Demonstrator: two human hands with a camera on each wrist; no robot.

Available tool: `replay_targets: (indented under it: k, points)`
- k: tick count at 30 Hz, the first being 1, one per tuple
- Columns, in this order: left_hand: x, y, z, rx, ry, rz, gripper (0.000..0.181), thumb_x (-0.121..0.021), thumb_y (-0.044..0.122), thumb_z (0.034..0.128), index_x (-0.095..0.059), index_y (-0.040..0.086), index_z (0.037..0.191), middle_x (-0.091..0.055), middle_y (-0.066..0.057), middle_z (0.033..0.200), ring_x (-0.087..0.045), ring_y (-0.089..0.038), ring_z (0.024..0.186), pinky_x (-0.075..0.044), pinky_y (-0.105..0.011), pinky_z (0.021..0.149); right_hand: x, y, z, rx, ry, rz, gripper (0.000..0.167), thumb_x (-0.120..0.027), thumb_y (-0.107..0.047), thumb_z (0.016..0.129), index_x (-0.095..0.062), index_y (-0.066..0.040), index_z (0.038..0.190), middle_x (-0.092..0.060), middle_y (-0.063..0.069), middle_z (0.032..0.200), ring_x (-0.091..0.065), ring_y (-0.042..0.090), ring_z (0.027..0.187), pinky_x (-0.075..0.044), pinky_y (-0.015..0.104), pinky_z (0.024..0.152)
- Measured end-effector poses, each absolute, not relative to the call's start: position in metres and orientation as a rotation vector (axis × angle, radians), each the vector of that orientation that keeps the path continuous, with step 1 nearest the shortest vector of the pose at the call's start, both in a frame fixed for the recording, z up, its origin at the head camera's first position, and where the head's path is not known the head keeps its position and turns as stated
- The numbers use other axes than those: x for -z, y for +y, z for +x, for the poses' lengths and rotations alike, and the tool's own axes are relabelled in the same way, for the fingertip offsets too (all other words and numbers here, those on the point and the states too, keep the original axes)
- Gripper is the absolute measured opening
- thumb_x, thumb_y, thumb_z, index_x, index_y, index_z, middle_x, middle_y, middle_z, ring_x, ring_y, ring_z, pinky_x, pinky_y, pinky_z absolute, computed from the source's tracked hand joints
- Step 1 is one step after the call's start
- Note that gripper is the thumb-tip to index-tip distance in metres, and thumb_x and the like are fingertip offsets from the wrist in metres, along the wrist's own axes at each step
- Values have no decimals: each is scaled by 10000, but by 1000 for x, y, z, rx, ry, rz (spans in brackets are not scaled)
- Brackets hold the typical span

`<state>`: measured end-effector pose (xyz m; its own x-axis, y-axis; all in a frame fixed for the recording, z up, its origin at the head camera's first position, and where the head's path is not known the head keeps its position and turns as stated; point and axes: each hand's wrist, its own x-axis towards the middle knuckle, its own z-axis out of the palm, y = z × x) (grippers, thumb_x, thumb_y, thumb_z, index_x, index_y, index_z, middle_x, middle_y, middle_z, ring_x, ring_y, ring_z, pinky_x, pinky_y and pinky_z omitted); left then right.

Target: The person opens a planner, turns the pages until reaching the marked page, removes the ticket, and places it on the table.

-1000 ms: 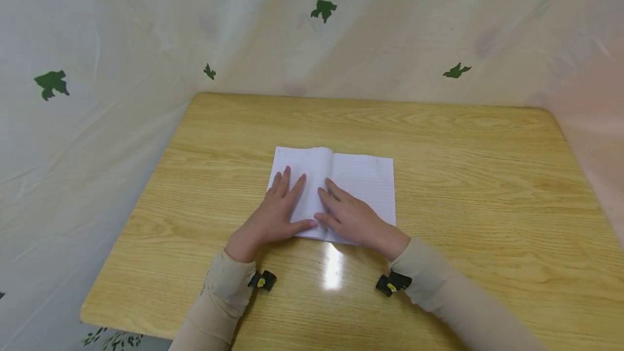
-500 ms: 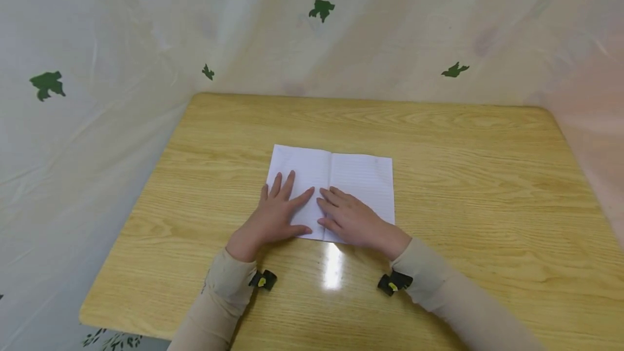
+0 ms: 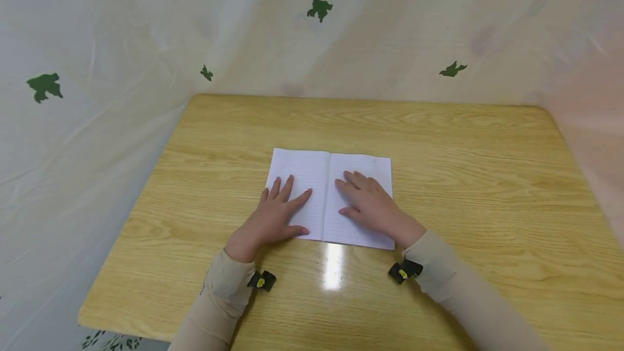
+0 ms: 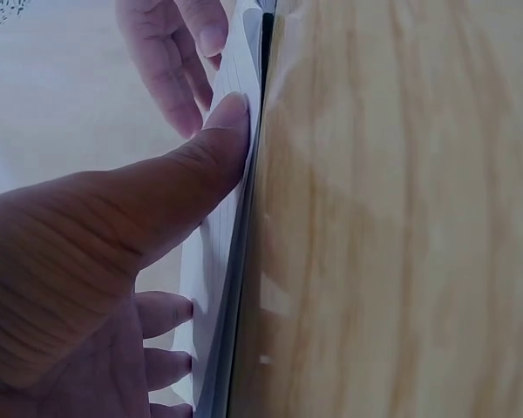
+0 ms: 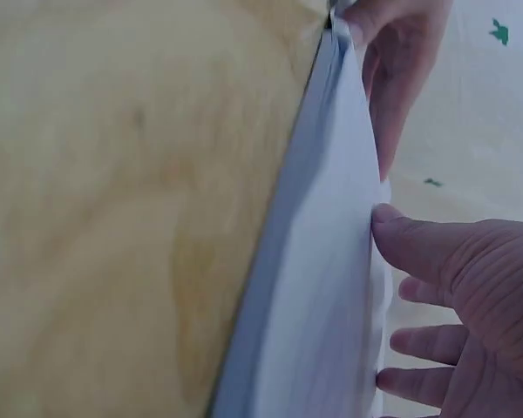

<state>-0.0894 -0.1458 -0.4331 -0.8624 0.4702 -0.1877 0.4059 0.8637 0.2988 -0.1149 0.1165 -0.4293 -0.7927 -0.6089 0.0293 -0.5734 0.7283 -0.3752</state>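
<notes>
An open notebook [image 3: 319, 164] with lined white pages lies flat on the wooden table. My left hand [image 3: 275, 215] rests on its left page, fingers spread, the thumb near the bottom edge. On the right page lies my right hand [image 3: 368, 205], its fingers extended and touching the paper. In the left wrist view the thumb of the left hand [image 4: 96, 235] presses on the page edge. The right wrist view has the right hand [image 5: 471, 305] with thumb and fingertips on the sheet [image 5: 322, 287]. The centre fold shows between both hands.
The wooden table [image 3: 463, 177] extends around the notebook on all sides. A pale curtain [image 3: 390, 26] with green bird shapes hangs behind the table and along its sides. Black clips [image 3: 261, 280] sit at both sleeve cuffs.
My right hand has moved right from the centre fold onto the right page. The page bulge near the fold has flattened. My left hand stays on the left page, slightly shifted.
</notes>
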Motion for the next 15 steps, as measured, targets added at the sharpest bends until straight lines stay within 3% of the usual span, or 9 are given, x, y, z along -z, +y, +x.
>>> replay_targets:
  k: [6, 15]
  points:
    - [432, -146, -89, -376, 2778, 661, 850, -698, 538, 832, -331, 235, 1536, -63, -266, 1587, -24, -516, 1423, -118, -680, 1096, 431, 132, -133, 543, 2841, -780, 741, -703, -309, 901, -359, -26, 1494, -279, 271, 1534, -243, 475, 1401, -206, 643, 1096]
    - [431, -145, -89, -394, 2763, 659, 850, -700, 529, 835, -322, 238, 1539, -54, -259, 1589, -15, -508, 1427, -112, -682, 1096, 437, 154, -161, 600, 2806, -610, 829, -727, -293, 882, -279, -7, 1518, -204, 304, 1546, -178, 476, 1419, -167, 622, 1117]
